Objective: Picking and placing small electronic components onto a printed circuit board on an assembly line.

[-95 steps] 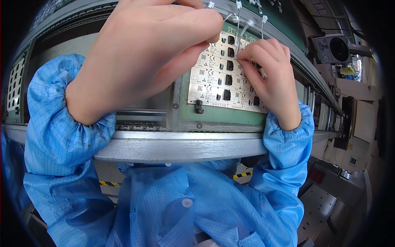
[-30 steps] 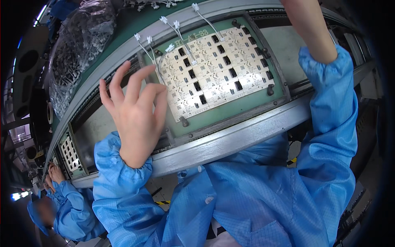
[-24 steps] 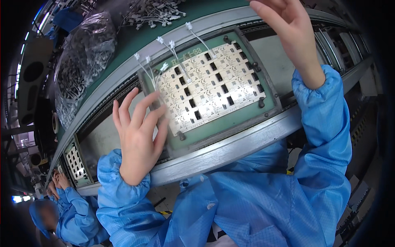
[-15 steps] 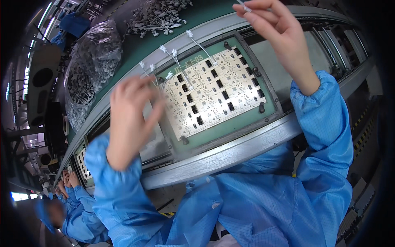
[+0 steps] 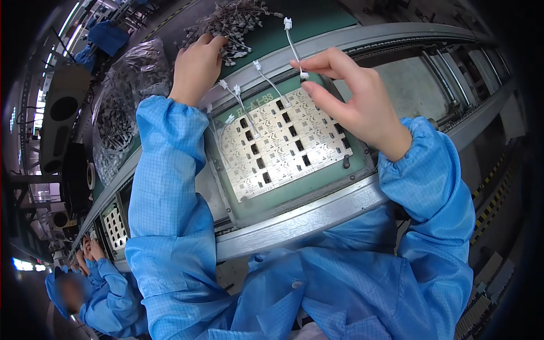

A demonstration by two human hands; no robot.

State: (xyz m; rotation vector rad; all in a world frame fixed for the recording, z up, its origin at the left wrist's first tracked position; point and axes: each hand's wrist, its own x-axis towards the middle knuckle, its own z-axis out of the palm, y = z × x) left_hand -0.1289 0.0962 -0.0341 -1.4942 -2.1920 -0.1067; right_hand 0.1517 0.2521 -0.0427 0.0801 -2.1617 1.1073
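Note:
My right hand [image 5: 345, 93] pinches a short white cable [image 5: 292, 45] by its lower plug, above the upper right corner of a panel of white circuit boards [image 5: 277, 153]. The cable's other white plug points up, away from me. Black parts stand in columns on the panel, which lies in a green carrier [image 5: 260, 211]. Several other white cables [image 5: 273, 84] run from the boards over the panel's far edge. At the far left, my left hand [image 5: 198, 68] reaches into a heap of loose cables [image 5: 232, 25], fingers curled; their tips are hidden.
A clear plastic bag of cables [image 5: 116, 122] lies left of the heap. Metal conveyor rails [image 5: 306, 218] run along both sides of the carrier. Another board panel [image 5: 115, 226] sits farther left on the line, near a co-worker in blue [image 5: 107, 300].
My left hand has moved from beside the panel up to the cable heap. My right hand has come down and left with the cable to the panel's upper corner.

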